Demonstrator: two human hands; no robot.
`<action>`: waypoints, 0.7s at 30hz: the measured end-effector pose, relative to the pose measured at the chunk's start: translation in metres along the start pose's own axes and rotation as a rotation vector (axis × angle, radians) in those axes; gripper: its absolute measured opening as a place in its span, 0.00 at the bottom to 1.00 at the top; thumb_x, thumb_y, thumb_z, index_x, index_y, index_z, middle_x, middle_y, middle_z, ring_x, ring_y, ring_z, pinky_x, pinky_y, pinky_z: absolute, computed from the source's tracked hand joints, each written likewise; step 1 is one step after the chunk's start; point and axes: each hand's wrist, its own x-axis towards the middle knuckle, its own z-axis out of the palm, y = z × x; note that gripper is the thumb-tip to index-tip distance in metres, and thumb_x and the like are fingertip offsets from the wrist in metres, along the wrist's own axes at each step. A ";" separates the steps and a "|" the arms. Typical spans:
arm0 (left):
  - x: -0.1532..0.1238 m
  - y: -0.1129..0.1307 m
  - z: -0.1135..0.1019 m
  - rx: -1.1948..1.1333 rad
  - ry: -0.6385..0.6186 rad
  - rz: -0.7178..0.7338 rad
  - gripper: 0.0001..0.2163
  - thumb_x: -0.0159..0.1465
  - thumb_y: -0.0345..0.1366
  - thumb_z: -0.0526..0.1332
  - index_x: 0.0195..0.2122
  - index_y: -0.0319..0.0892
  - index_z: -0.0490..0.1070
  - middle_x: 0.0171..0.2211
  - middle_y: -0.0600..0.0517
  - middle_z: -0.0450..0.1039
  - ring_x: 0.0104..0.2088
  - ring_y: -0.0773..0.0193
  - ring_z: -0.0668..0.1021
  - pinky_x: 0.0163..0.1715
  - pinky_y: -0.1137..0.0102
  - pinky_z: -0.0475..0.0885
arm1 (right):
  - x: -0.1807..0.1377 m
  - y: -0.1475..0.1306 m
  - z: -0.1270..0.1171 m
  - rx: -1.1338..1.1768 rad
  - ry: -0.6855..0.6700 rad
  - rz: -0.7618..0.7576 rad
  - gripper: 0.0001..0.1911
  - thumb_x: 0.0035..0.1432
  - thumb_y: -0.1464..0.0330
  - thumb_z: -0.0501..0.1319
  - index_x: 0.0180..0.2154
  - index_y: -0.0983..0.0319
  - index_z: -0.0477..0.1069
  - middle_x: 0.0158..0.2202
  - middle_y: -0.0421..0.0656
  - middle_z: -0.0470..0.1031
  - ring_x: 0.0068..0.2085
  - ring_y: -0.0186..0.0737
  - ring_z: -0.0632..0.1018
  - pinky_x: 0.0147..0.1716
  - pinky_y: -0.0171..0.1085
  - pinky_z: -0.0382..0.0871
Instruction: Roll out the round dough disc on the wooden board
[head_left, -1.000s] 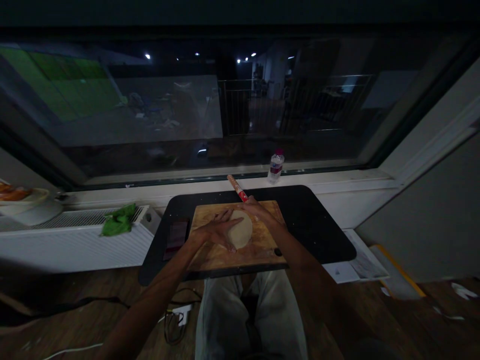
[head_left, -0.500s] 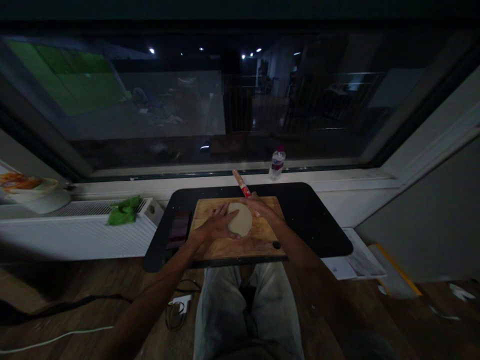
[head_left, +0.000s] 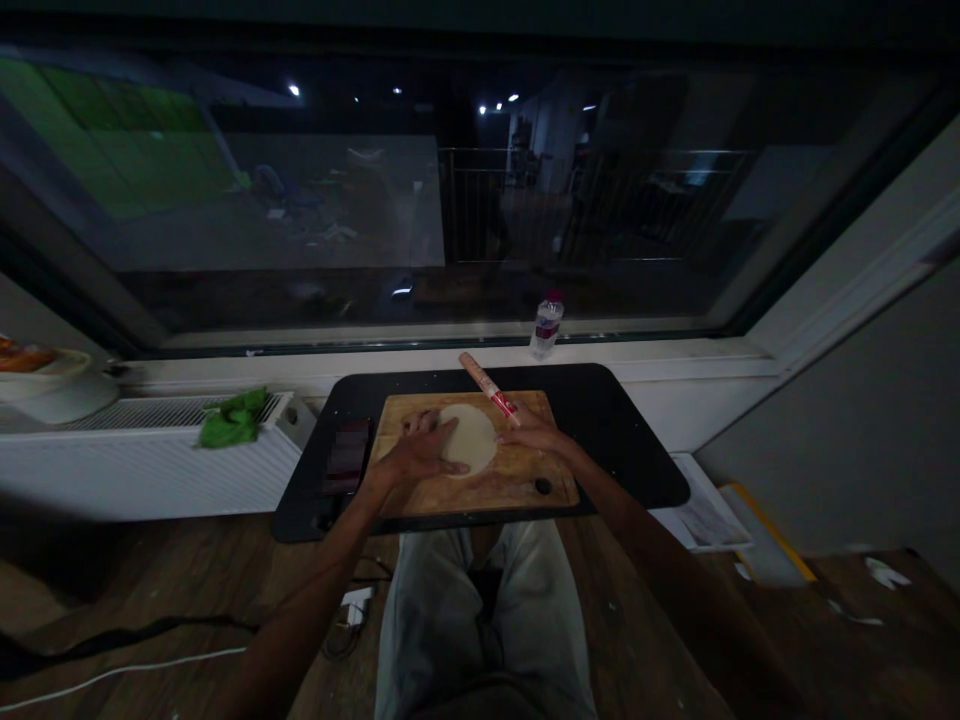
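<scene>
A round, flat, pale piece of dough (head_left: 472,440) lies on a wooden cutting board (head_left: 480,493). My left hand (head_left: 420,453) rests at its left side, thumb and forefinger spread over the dough's edge. The other fingers touch the board. My right hand (head_left: 531,430) is closed around the near end of a rolling pin (head_left: 484,382) with a red label, beside the dough's right edge. The pin's far end slants up and left past the board, and its near end is hidden by my hand.
The board sits on a small black table (head_left: 630,450). A dark phone-like object (head_left: 348,455) lies left of the board. On the windowsill stands a water bottle (head_left: 547,325). A green cloth (head_left: 234,418) hangs over the radiator (head_left: 165,455); a charger (head_left: 356,605) and cables lie on the floor.
My right hand has moved nearer, bringing the rolling pin toward the dough's right edge, and more of the pin shows. The left hand stays on the dough. The view has shifted slightly.
</scene>
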 end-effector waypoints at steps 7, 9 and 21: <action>-0.004 -0.028 0.001 -0.060 -0.026 0.220 0.48 0.64 0.68 0.70 0.80 0.56 0.60 0.85 0.41 0.45 0.83 0.36 0.51 0.78 0.40 0.49 | -0.012 0.011 0.009 -0.030 -0.159 -0.122 0.39 0.49 0.64 0.80 0.63 0.52 0.76 0.60 0.43 0.81 0.63 0.55 0.80 0.66 0.53 0.76; -0.006 -0.027 0.005 -0.041 0.007 0.237 0.47 0.64 0.68 0.70 0.79 0.56 0.62 0.84 0.42 0.47 0.83 0.36 0.53 0.79 0.42 0.51 | -0.008 0.013 0.013 -0.057 -0.206 -0.169 0.42 0.45 0.68 0.81 0.63 0.54 0.76 0.61 0.44 0.80 0.63 0.54 0.80 0.67 0.51 0.75; -0.010 -0.013 0.022 0.014 0.188 0.217 0.43 0.66 0.69 0.69 0.76 0.50 0.70 0.82 0.37 0.54 0.79 0.31 0.60 0.76 0.38 0.56 | -0.005 0.028 0.024 -0.210 -0.282 -0.210 0.49 0.49 0.64 0.81 0.70 0.58 0.70 0.68 0.50 0.75 0.66 0.57 0.77 0.69 0.52 0.72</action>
